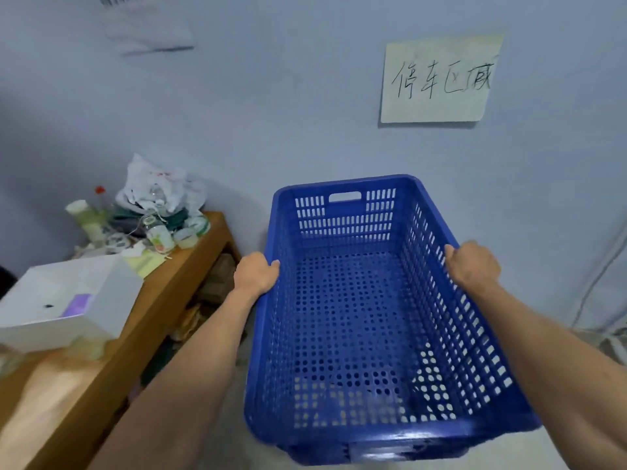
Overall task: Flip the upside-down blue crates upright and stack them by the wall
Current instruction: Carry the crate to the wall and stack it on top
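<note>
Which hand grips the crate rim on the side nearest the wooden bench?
The left hand: it holds the blue crate rim beside the wooden bench; the right hand holds the opposite rim.

A wooden worktop along the left carries a white box at its near part and, at its far end, a crumpled plastic bag over small cups and bottles.

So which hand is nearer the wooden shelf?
Left. The left hand grips the crate rim beside the wooden shelf; the right hand holds the far rim.
</note>
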Demonstrator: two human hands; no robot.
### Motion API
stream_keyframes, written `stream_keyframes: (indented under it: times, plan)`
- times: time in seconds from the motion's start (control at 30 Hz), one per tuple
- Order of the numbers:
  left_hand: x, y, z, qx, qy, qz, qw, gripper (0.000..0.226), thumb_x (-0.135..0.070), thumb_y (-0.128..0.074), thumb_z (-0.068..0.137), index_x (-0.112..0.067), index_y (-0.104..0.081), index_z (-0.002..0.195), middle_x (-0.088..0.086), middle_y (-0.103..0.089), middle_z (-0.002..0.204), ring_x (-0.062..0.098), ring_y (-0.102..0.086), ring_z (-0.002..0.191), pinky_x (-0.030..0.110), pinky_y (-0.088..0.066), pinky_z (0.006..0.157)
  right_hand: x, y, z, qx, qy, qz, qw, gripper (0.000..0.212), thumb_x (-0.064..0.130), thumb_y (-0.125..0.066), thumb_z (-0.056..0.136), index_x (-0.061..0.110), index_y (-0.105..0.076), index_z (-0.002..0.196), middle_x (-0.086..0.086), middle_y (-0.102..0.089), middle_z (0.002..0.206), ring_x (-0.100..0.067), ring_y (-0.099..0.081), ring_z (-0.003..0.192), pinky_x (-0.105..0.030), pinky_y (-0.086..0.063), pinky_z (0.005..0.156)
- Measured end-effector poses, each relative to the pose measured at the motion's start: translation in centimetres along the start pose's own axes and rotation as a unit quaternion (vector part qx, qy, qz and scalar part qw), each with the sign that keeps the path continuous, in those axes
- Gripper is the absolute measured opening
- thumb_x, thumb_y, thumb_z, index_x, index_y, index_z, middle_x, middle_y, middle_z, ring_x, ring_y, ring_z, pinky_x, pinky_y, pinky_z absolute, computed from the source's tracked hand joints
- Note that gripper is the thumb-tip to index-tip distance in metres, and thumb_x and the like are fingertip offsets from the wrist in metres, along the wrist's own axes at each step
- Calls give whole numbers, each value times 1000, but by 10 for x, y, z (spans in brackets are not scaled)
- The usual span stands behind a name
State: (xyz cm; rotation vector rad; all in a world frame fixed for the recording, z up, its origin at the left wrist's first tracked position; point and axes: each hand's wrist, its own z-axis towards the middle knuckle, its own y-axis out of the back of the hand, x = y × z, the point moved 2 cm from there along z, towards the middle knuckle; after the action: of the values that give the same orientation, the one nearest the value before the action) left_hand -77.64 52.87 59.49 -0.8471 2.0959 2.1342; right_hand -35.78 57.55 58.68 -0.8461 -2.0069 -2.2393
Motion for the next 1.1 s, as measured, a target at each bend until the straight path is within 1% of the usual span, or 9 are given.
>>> stream_keyframes:
  times: [0.2, 0.3, 0.37, 0.5, 0.63, 0.77, 0.87, 0.93, 1.1]
  plan:
    - [18, -45, -23, 50, 135, -4, 990, 37, -46, -51, 96, -9, -53, 101, 4, -59, 93, 22, -59, 80, 34, -49, 64, 14, -45, 47, 68, 79, -33, 994, 38, 39, -39, 101, 4, -52, 102, -17, -61, 93, -31, -51, 77, -35, -38, 66]
    - [17, -54, -25, 52, 175, -41, 982, 42, -48, -42, 100, -7, -52, 103, 4, -58, 94, 19, -57, 80, 33, -45, 61, 19, -68, 67, 90, 104, -41, 990, 44, 40, -37, 102, 1, -52, 115, -20, -64, 105, -38, -60, 94, -37, -39, 70]
    - [15, -56, -21, 49, 201, -95, 974, 52, -52, -34, 101, -5, -55, 105, 7, -61, 96, 22, -60, 85, 37, -48, 69, 24, -81, 82, 97, 116, -54, 987, 47, 41, -36, 103, -1, -51, 116, -23, -64, 109, -39, -61, 98, -38, -41, 72]
    - [8, -63, -15, 41, 233, -164, 958, 57, -55, -29, 100, -7, -55, 114, 11, -62, 107, 26, -62, 96, 44, -51, 86, 40, -95, 110, 91, 134, -56, 985, 44, 41, -35, 103, 2, -53, 114, -22, -63, 109, -40, -61, 98, -39, -41, 72]
    - [-4, -76, -8, 25, 230, -148, 962, 57, -50, -25, 103, -3, -56, 110, 13, -62, 105, 28, -60, 93, 40, -47, 79, 59, -102, 140, 107, 124, -60, 985, 41, 37, -38, 103, 2, -54, 118, -22, -56, 119, -40, -57, 106, -41, -45, 80]
    - [-16, -85, 6, 37, 249, -152, 956, 52, -44, -25, 105, -3, -56, 99, 14, -61, 96, 33, -61, 92, 42, -51, 85, 83, -104, 165, 148, 118, -34, 981, 39, 28, -52, 94, 2, -52, 123, -23, -49, 126, -41, -50, 114, -48, -48, 93]
    - [-24, -92, 15, 36, 258, -182, 948, 49, -41, -26, 106, -9, -51, 79, 10, -55, 77, 27, -55, 67, 34, -48, 62, 95, -101, 183, 178, 129, -38, 975, 42, 27, -51, 90, 6, -50, 126, -20, -51, 125, -40, -52, 110, -48, -47, 94]
    - [-29, -92, 20, 33, 259, -206, 943, 48, -39, -27, 106, -9, -49, 76, 7, -49, 69, 22, -49, 56, 31, -42, 49, 99, -100, 188, 204, 137, -65, 967, 47, 29, -49, 89, 7, -47, 130, -19, -50, 130, -39, -52, 113, -48, -44, 98]
    - [-27, -85, 25, 80, 226, -209, 948, 47, -39, -27, 106, -6, -49, 83, 5, -48, 69, 18, -49, 55, 23, -42, 39, 107, -101, 164, 192, 165, -150, 956, 60, 35, -46, 94, 2, -34, 142, -23, -34, 146, -41, -36, 131, -51, -34, 107]
